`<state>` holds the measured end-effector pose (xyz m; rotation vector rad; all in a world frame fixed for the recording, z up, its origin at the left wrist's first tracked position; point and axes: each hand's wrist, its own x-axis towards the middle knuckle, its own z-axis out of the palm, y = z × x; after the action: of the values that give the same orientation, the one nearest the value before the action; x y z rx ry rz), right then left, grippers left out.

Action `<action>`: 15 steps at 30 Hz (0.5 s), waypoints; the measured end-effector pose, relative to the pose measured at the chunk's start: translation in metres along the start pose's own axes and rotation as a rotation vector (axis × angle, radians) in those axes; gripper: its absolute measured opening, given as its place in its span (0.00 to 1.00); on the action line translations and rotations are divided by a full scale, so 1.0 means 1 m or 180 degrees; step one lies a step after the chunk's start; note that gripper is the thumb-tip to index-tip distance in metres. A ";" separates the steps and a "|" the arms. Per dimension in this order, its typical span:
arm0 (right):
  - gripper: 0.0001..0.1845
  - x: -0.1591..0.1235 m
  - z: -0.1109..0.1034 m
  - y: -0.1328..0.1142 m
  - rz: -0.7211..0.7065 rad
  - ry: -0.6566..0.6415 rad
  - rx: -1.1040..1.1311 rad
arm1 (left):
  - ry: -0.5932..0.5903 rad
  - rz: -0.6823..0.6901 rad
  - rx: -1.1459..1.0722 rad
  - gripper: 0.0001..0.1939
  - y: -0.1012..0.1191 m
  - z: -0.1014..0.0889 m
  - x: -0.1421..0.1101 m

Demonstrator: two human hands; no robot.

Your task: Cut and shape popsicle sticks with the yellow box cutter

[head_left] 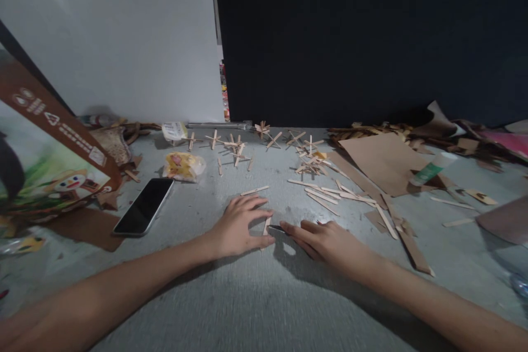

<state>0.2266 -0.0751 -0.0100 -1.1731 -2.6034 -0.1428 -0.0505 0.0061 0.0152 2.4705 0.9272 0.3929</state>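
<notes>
My left hand [241, 226] rests on the grey table with thumb and forefinger at the two ends of a wooden craft stick [267, 224], pinning it down. In my right hand [324, 239] is a thin dark blade [277, 227], its tip against or just beside the middle of that stick. The blade's handle is hidden by my fingers. Just beyond my left hand lies another craft stick [254, 191]. A loose pile of craft sticks [325, 192] spreads out beyond my right hand.
Small crossed-stick pieces [237, 151] stand along the back. To the left are a phone [144, 206], a yellow plastic packet [181, 166] and a printed carton [61, 148]. At right lie brown cardboard [379, 159] and a glue stick [433, 169]. Dark panelling [371, 38] closes off the back.
</notes>
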 end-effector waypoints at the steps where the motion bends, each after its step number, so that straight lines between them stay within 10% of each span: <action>1: 0.27 0.000 0.000 0.000 0.0014 -0.0017 0.0025 | 0.0009 0.0003 -0.0005 0.32 0.000 0.000 0.000; 15: 0.26 0.000 0.003 0.000 0.0003 0.0113 0.0041 | -0.0020 -0.0051 0.0100 0.33 0.001 -0.001 0.000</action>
<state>0.2255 -0.0742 -0.0131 -1.1567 -2.5693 -0.1452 -0.0501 0.0056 0.0170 2.4898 0.9569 0.3677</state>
